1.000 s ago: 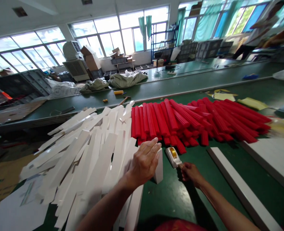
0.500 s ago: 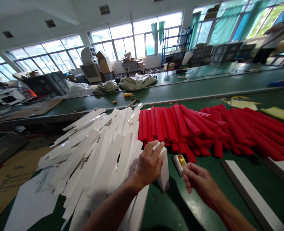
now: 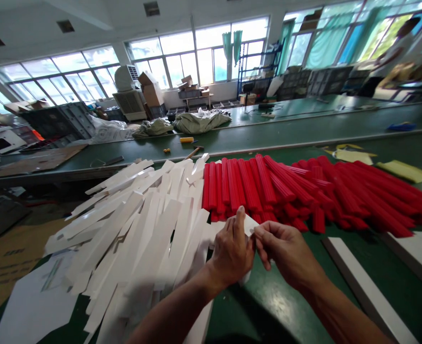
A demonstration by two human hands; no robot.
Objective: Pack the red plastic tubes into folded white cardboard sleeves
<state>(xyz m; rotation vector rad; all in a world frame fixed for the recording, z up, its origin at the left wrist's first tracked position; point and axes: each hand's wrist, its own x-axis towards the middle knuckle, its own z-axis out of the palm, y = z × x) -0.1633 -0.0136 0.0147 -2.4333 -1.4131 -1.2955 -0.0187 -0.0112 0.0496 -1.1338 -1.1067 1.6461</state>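
My left hand (image 3: 232, 251) is closed around a narrow white carton (image 3: 250, 224), its index finger pointing up along the side. The carton stands on end, and most of it is hidden behind my hands. At its upper right edge my right hand (image 3: 280, 251) has thumb and fingers pinched together, touching or nearly touching the carton. Whatever lies in that pinch is too small to make out. The small tape dispenser is out of sight, probably hidden behind my right hand.
Long white cartons (image 3: 153, 234) lie heaped on the left of the green table (image 3: 268, 306). Red ribbed tubes (image 3: 254, 184) are piled behind my hands. One long white box (image 3: 368, 291) lies at the right. Farther back are a yellow-handled tool (image 3: 186, 140) and a standing person (image 3: 393, 57).
My right hand has moved left and up from the tape dispenser to the carton's top edge. My left hand still holds the carton, which now tilts slightly. The view has shifted a little.
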